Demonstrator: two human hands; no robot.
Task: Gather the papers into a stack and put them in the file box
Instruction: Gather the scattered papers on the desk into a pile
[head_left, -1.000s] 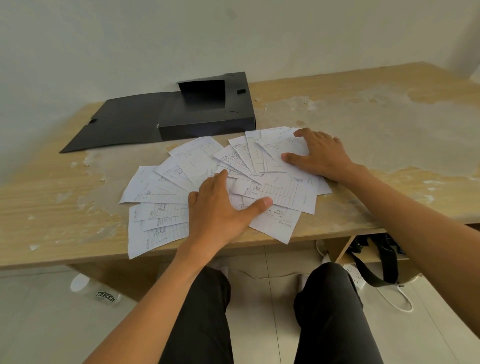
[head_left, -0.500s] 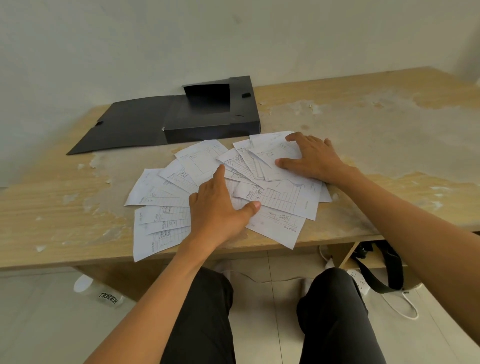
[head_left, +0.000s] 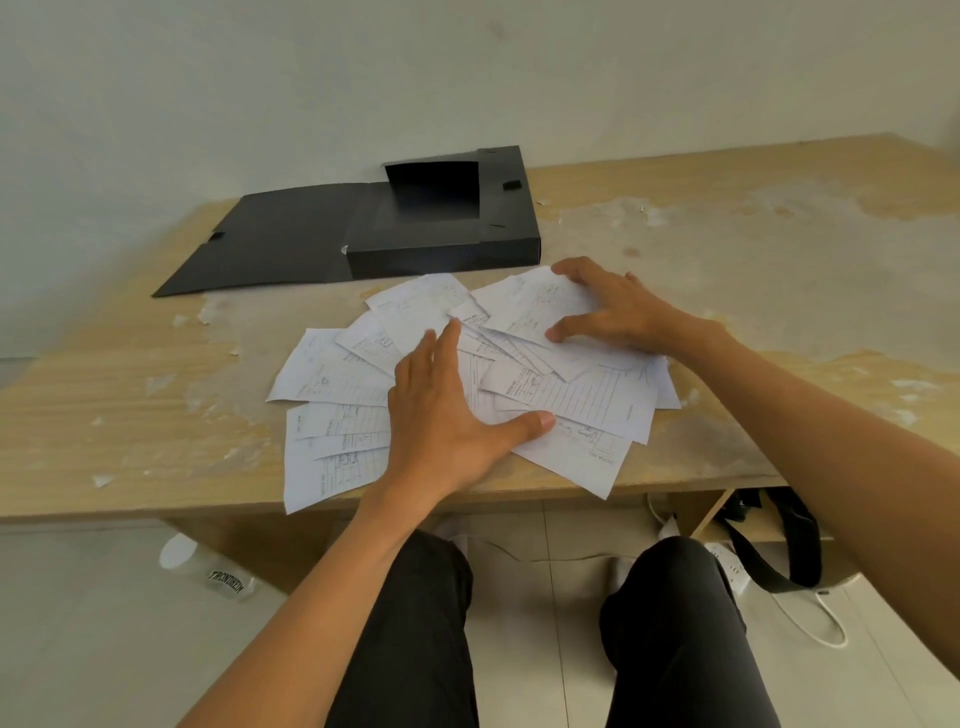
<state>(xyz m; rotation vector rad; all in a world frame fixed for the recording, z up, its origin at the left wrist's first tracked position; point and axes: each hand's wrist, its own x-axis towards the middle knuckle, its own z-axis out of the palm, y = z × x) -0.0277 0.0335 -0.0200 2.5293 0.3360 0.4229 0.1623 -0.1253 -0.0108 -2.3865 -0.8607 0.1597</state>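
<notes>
Papers (head_left: 576, 405) under inspection: a fan of oblong printed slips, loose and overlapping, at the front of the bench (head_left: 805, 270).

Left hand (head_left: 441, 421): flat on the middle of the fan, fingers straight and together, thumb stretched out to the right, palm pressing the slips down.

Right hand (head_left: 623, 312): on the far right slips, fingers spread and arched, tips and thumb bearing on the top sheet. No sheet appears pinched.

Step in hand, as judged: drawing the fan together into one stack.

Recommended practice: keep the left palm as a fixed anchor and sweep the right-hand slips toward it, turning them as they come so the long edges line up. Press lightly; thin paper buckles or creases under a hard push. Then take in the left-side slips, which neither hand covers. Square the edges against the bench before any lift.

Orientation: the slips radiate like spokes around the left hand. Those at the left lie with their long axis roughly along the bench front; the middle ones point away toward the file box (head_left: 441, 257); the lined slip at the right lies nearly crosswise. Two near corners reach the front edge (possibly overhanging it, a slip risk).

The file box lies just behind the fan, long axis across the bench, opening upward, lid (head_left: 280, 244) folded flat to its left.
</notes>
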